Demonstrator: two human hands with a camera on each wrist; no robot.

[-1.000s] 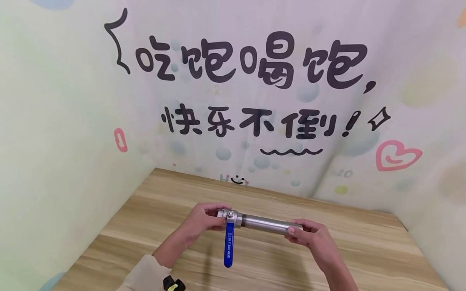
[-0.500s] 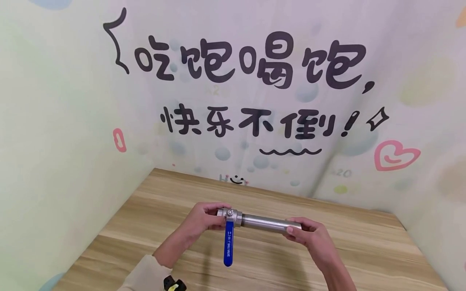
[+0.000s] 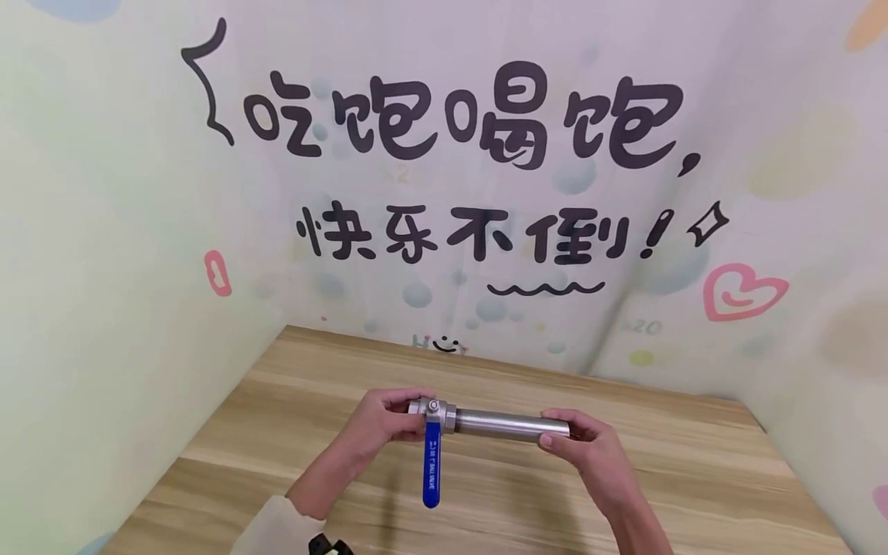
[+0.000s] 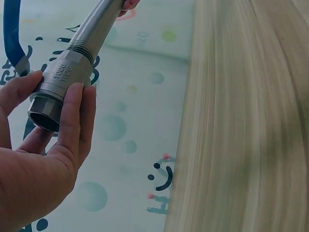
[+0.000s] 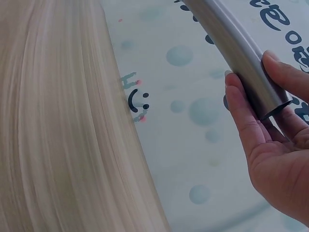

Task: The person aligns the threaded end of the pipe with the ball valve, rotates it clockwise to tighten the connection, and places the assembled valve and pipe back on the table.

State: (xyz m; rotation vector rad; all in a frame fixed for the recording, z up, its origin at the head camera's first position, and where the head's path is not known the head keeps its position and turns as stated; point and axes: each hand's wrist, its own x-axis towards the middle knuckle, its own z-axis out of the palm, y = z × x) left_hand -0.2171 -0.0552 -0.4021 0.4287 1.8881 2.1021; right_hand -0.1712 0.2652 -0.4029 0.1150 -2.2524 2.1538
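Note:
A steel ball valve with a blue lever handle is joined to a metal pipe, and both are held up over the table. My left hand grips the valve body at its free end, thumb on the near side and fingers behind. In the left wrist view the valve's open hexagonal end faces back between thumb and fingers, and some thread shows where the pipe enters. My right hand holds the pipe's far end, its thumb in front. The right wrist view shows that pipe end plain and hollow.
The wood-grain table lies below, with shadows of the hands and valve on it. A pale printed curtain with black lettering rises at the back and sides. A black strap shows at the left sleeve.
The head view has shifted slightly, so everything sits a little further left. My right fingers have moved slightly on the pipe's end; the left hand keeps its grip on the valve.

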